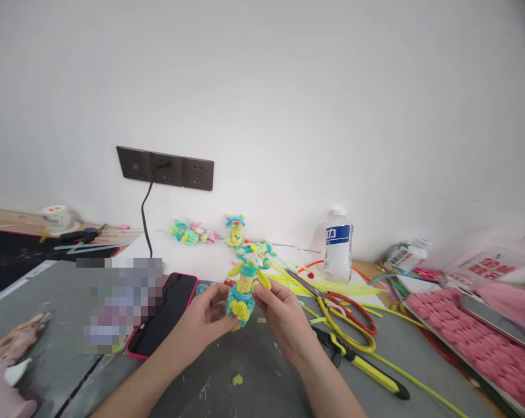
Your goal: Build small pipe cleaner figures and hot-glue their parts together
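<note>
Between my two hands is a small fuzzy pipe-cleaner figure in teal and yellow, held upright above the grey mat. My left hand grips its lower part, thumb in front near a yellow tuft. The fingers of my right hand are closed on its upper right side, close to a yellow leaf-shaped piece. What exactly these fingertips pinch is partly hidden. Behind the held figure lie similar finished-looking pieces: a blue and yellow figure and a green and pink one.
Right of my hands lie scissors with red and yellow handles, yellow-handled pliers and loose yellow pipe cleaners. A white bottle stands by the wall. Leftward are a phone and a grey mat with a yellow scrap.
</note>
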`<action>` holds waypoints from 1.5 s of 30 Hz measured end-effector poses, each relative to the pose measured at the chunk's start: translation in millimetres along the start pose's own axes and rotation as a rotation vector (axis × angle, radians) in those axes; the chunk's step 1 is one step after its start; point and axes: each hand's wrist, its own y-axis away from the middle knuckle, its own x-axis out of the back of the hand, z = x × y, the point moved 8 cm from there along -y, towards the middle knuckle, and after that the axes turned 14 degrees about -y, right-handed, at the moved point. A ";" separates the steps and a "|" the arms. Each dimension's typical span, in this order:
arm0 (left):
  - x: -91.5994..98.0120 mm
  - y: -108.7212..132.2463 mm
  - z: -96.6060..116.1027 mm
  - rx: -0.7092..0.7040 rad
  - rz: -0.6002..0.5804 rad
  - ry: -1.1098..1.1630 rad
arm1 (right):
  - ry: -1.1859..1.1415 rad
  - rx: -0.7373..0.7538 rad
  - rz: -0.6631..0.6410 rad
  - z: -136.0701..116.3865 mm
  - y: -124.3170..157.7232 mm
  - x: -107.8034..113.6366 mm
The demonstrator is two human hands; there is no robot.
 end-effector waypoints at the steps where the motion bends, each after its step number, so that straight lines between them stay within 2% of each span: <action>1: -0.4 0.1 0.0 -0.007 0.003 0.010 | 0.003 0.006 0.000 -0.3 0.0 0.2; 10: -2.0 0.0 -1.2 -0.008 -0.016 -0.014 | 0.044 0.015 0.002 -3.0 0.6 -1.5; 20: -1.1 -1.1 -3.7 -0.029 0.018 -0.024 | 0.068 0.027 0.023 -4.0 0.3 1.1; 34: -5.7 1.7 9.4 0.004 -0.019 -0.059 | 0.088 0.042 -0.012 -4.7 -0.3 0.8; 45: -5.9 0.3 4.1 -0.037 -0.052 -0.049 | 0.100 0.064 -0.030 -7.1 -0.3 -0.1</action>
